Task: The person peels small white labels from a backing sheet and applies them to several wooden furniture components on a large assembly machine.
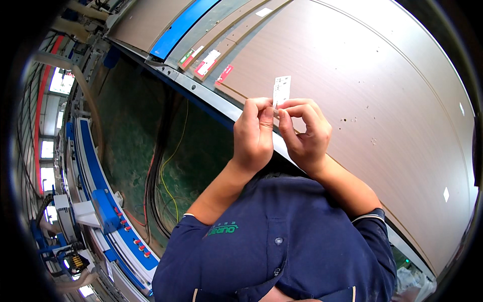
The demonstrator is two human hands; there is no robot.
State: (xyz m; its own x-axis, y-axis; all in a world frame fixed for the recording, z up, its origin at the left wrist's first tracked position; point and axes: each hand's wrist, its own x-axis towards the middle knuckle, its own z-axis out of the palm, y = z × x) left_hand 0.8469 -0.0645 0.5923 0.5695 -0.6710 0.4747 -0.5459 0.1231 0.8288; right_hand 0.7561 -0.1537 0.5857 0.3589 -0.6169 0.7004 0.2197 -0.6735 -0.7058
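Observation:
Both of my hands meet in front of my chest, above the near edge of a wood-grain panel (372, 85). Between them a small white printed label (282, 89) stands up, its lower end pinched. My left hand (254, 133) grips the label's lower left corner between thumb and forefinger. With thumb and fingertips, my right hand (308, 128) pinches the same lower end from the right. Whether the label has a backing sheet cannot be made out. Narrow panel strips (214, 60) with red, green and white stickers lie beyond my left hand.
A blue strip (183, 27) crosses the bench at the upper left, and a metal rail (201, 89) runs along its edge. Cables (160, 166) hang over the green floor. Blue and white machinery (108, 211) with red buttons stands at the left. A clear plastic bag (415, 284) sits lower right.

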